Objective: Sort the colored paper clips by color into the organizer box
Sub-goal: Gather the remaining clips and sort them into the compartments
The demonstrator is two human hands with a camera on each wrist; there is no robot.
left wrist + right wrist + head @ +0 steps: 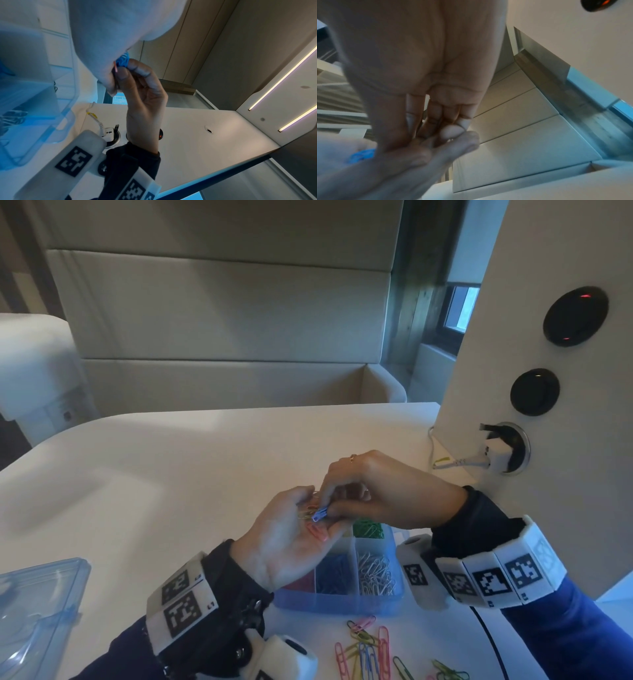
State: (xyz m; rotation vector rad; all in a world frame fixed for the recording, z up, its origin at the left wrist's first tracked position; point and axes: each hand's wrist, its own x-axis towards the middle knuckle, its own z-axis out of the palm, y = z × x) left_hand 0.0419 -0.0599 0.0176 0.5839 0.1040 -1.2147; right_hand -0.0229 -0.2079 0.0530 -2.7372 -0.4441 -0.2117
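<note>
Blue wire paper clips [320,513], a small bunch, pinched between thumb and fingertips of the right hand [376,491], just above the palm of the left hand [291,539]. Left hand cupped palm up, fingers loosely curled around a mixed heap of pink, red and yellow wire clips [313,523], held over the far left part of the translucent blue plastic organizer box [342,602]. Blue compartment [334,571] directly below and a little nearer, between a red compartment at left and a silver-white one at right; green clips in the far right compartment. More loose coloured clips [370,648] lying on the white table [205,460], near side of the box; clear blue plastic lid [37,604] well apart at left. Risk, as a judgement: clips hook easily into each other, so pulling the blue bunch away may drag a pink or yellow one along into the wrong compartment, or spill the heap from the tilted palm into the box. Hard to tell: exact number of blue clips, and whether any other colour is tangled with them. Far left compartments hidden under the left hand; right wrist view blurred, showing only a blue patch beside the thumb.
</note>
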